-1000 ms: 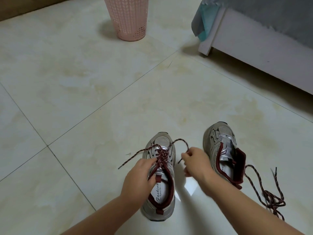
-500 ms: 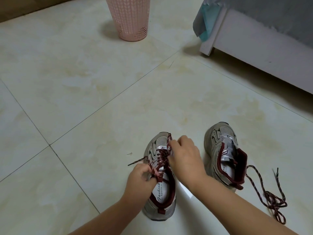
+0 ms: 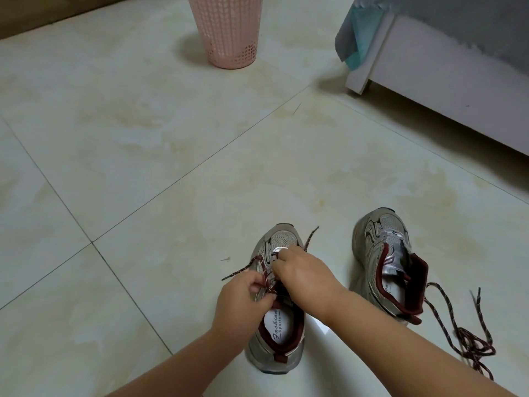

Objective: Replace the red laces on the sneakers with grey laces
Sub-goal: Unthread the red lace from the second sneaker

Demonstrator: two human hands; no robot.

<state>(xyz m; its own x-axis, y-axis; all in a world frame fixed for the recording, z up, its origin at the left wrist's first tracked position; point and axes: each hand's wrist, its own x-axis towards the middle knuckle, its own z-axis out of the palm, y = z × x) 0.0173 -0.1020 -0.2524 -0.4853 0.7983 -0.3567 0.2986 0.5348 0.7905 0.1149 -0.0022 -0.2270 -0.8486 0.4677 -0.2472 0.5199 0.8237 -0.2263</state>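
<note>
Two grey sneakers with dark red trim stand on the tiled floor. The left sneaker [image 3: 276, 343] still carries its red lace [image 3: 240, 270], whose loose ends stick out to the left and upper right. My left hand [image 3: 242, 298] pinches the lace at the shoe's left eyelets. My right hand [image 3: 303, 277] lies over the tongue and its fingertips pinch the lace near the toe end. The right sneaker [image 3: 385, 262] has no lace. Its pulled-out red lace [image 3: 469, 336] lies in a tangle on the floor to its right. No grey laces are in view.
A pink perforated basket [image 3: 229, 30] stands at the back of the floor. A white bed frame [image 3: 446, 90] with a grey cover and a teal cloth [image 3: 356, 38] runs along the right.
My right hand has moved from beside the left sneaker onto its lacing, towards the toe. My left hand has slid left and pinched the lace, and the left loose end has shortened.
</note>
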